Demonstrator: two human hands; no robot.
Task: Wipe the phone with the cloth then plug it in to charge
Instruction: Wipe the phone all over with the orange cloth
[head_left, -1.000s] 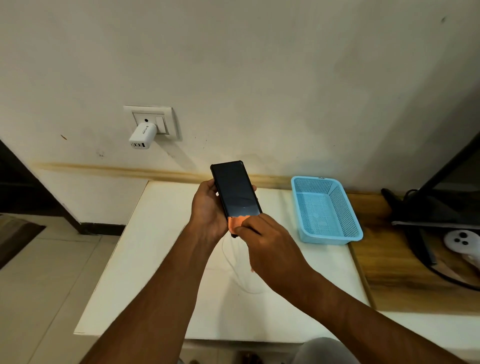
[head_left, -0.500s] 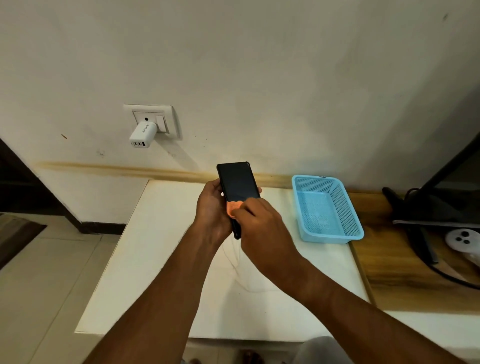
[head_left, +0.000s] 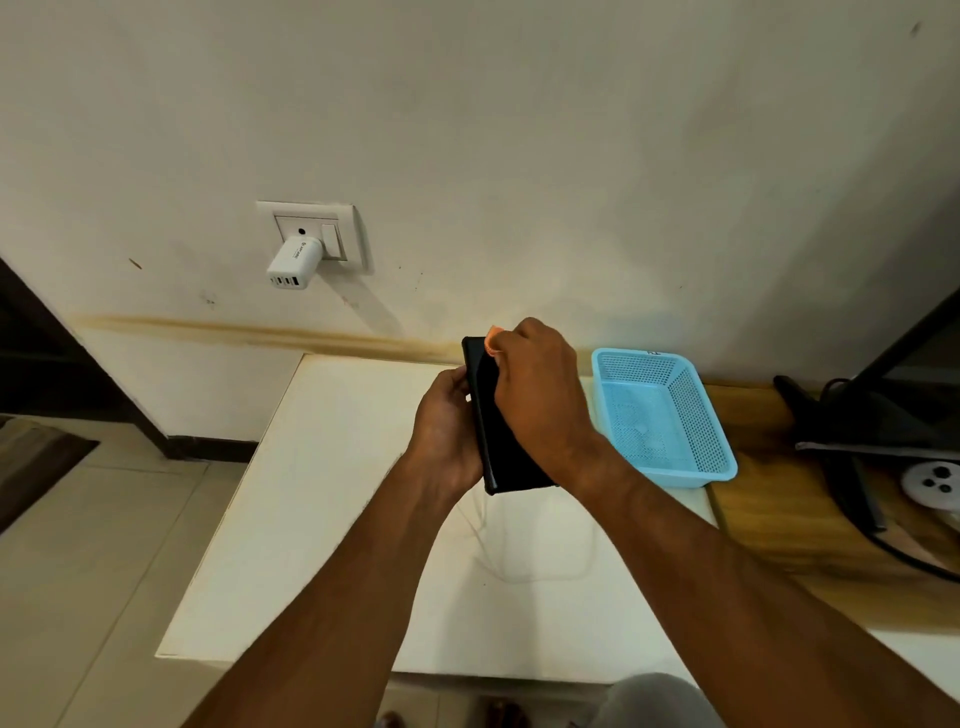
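Wiping the phone, not yet charging it.

The left hand (head_left: 451, 426) grips the phone (head_left: 506, 447) above the table (head_left: 332, 467); the right hand (head_left: 535, 384) pinches the cloth (head_left: 492, 340) at its top end. Next, I'd guess: the cable (head_left: 519, 571) into the phone and the charger (head_left: 292, 264).

One phone (head_left: 498, 441), one cloth (head_left: 492, 340), one charger (head_left: 292, 262), one basket (head_left: 670, 467), two hands.

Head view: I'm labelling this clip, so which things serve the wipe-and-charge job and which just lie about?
Job: phone, orange cloth, left hand, right hand, wall charger, white cable.
Lying about: blue basket, white table, black cords.
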